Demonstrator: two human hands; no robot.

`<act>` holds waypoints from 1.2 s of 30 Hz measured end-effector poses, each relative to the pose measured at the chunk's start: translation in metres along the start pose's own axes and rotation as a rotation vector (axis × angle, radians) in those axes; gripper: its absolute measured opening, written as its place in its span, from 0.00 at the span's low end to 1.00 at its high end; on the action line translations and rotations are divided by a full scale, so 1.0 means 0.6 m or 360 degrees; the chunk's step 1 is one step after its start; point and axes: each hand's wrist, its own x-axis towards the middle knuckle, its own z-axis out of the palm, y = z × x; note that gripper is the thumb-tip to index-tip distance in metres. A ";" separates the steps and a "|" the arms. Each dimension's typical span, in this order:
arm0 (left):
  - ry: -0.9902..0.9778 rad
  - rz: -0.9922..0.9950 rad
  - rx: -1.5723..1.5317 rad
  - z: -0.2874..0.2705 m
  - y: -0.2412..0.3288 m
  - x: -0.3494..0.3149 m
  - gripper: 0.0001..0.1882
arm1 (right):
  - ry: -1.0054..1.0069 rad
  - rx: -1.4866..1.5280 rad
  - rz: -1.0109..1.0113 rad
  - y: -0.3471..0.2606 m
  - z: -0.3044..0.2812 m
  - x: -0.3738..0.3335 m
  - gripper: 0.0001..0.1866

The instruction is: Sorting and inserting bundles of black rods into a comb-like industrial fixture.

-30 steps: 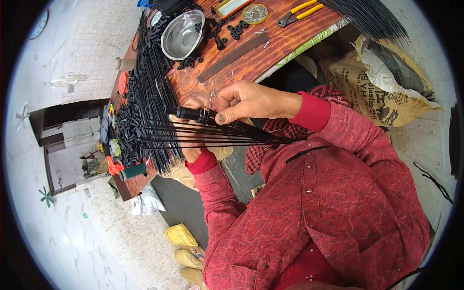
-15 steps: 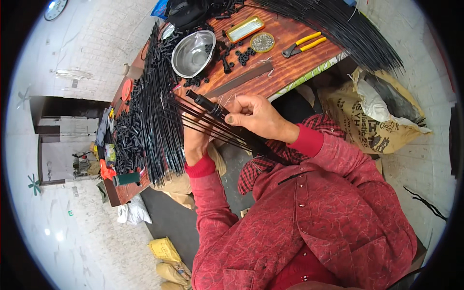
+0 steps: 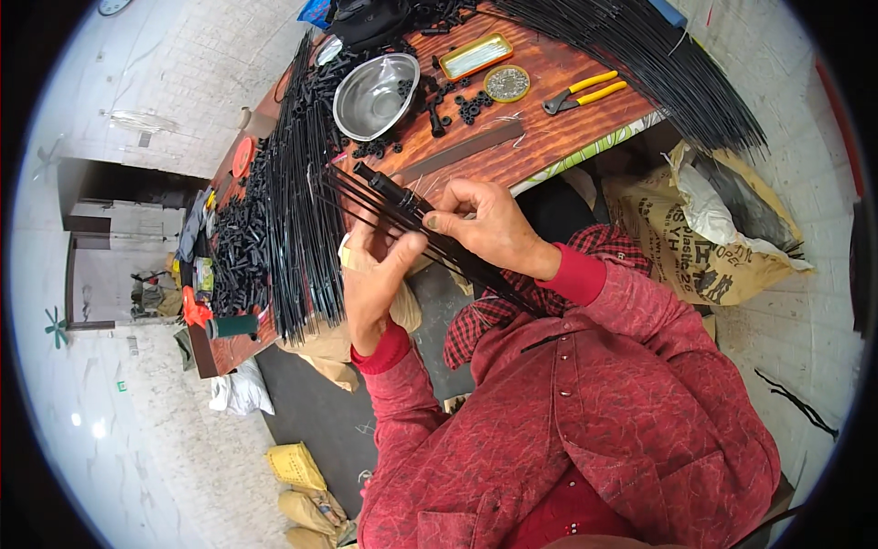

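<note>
Over the front edge of the table I hold what looks like an umbrella frame (image 3: pixel 393 190), a black plastic ribbed tube piece with thin black ribs running from it toward my lap. My right hand (image 3: pixel 494 229) is closed around it just below the plastic piece, thumb and fingers pinching. On the other side, my left hand (image 3: pixel 370 284) has its thumb bent toward its fingers around several thin ribs (image 3: pixel 361 203) that fan out to the left. Its fingertips are partly hidden behind these ribs.
A metal bowl (image 3: pixel 377 96), yellow-handled pliers (image 3: pixel 585 91), a yellow tray (image 3: pixel 476 57), a round dish of small metal bits (image 3: pixel 507 83) and a dark bar (image 3: pixel 466 151) lie on the table. Long black rods (image 3: pixel 297 210) cover its left side. A sack (image 3: pixel 677 233) stands right.
My left hand has turned, so its thumb now shows against the ribs. My right hand stays closed on the frame. The whole view has shifted slightly.
</note>
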 end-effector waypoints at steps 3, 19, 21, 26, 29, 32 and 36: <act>0.0233 -0.0007 -0.0044 0.018 0.003 0.002 0.25 | -0.0021 -0.0002 0.0002 0.000 0.002 -0.001 0.10; 0.0307 -0.0045 0.0186 0.028 0.018 -0.005 0.22 | 0.0003 0.0131 0.0045 -0.002 0.007 -0.003 0.10; 0.0346 -0.0109 0.0292 0.038 0.032 -0.009 0.19 | 0.0015 0.0126 0.0032 0.005 0.007 0.000 0.10; 0.0325 -0.0061 0.0186 0.017 0.011 -0.004 0.19 | -0.0009 0.0188 0.0072 0.011 0.007 0.001 0.10; 0.0330 -0.0044 0.0175 0.014 0.008 -0.003 0.17 | -0.0165 0.0163 0.0105 0.014 0.002 0.003 0.09; 0.0292 -0.0083 0.0217 0.003 0.007 -0.002 0.16 | -0.0206 0.0125 0.0141 0.015 -0.001 0.004 0.10; 0.0243 -0.0074 0.0157 -0.001 0.004 0.003 0.15 | -0.0158 0.0155 0.0121 0.012 0.004 0.002 0.11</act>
